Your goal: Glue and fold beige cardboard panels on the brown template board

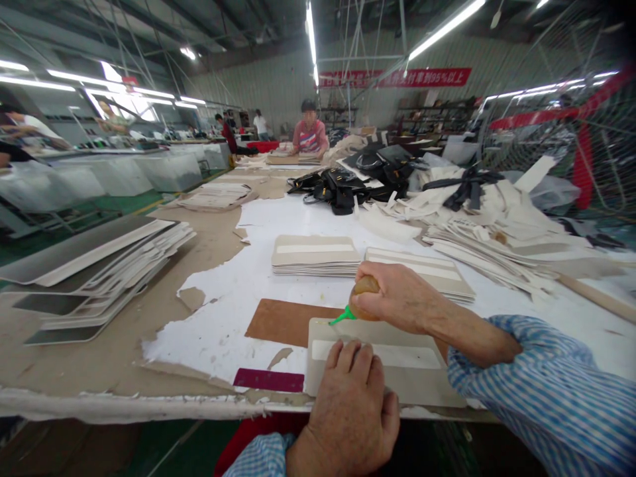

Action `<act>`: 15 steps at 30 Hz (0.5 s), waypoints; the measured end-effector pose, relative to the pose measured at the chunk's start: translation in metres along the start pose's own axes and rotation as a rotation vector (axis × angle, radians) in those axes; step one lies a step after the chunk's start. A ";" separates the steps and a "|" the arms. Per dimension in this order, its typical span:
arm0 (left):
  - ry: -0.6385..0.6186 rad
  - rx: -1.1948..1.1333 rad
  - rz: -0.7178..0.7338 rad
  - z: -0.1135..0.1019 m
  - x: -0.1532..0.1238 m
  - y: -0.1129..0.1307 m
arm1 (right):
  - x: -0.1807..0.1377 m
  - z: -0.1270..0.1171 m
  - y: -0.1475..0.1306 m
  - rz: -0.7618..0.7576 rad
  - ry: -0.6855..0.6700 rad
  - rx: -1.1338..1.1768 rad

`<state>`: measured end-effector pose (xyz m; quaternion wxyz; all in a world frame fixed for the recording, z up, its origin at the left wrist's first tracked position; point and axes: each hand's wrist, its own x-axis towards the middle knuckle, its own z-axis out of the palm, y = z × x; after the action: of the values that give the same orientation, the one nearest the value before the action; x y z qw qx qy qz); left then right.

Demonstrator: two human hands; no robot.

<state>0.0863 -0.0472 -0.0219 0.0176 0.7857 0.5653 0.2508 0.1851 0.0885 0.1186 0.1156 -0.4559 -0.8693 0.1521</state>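
Observation:
A beige flat panel (422, 384) with a white strip across it lies at the table's near edge, on a brown board (283, 321). My left hand (350, 411) presses flat on the panel's near left part, fingers stretched out. My right hand (397, 295) is closed around a small brown glue bottle (365, 286) with a green nozzle (342, 317). The nozzle tip touches the panel's top left edge.
Two stacks of similar beige panels (315, 255) lie just beyond. Grey boards (94, 265) are piled at the left, white strips (497, 225) at the right, black bags (342, 185) farther back. A dark red strip (268, 380) lies near the edge. A person (311, 132) works at the far end.

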 end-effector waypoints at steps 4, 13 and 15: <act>-0.004 -0.003 -0.007 -0.001 0.000 -0.001 | -0.002 -0.002 0.007 0.027 -0.005 -0.009; -0.001 0.003 -0.006 0.000 0.001 -0.001 | -0.007 -0.009 0.018 0.058 -0.020 -0.045; -0.001 0.007 -0.007 0.000 0.000 -0.001 | -0.007 -0.010 0.017 0.065 -0.023 -0.051</act>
<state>0.0857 -0.0465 -0.0225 0.0158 0.7839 0.5688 0.2484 0.2058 0.0934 0.1211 0.0889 -0.4848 -0.8590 0.1386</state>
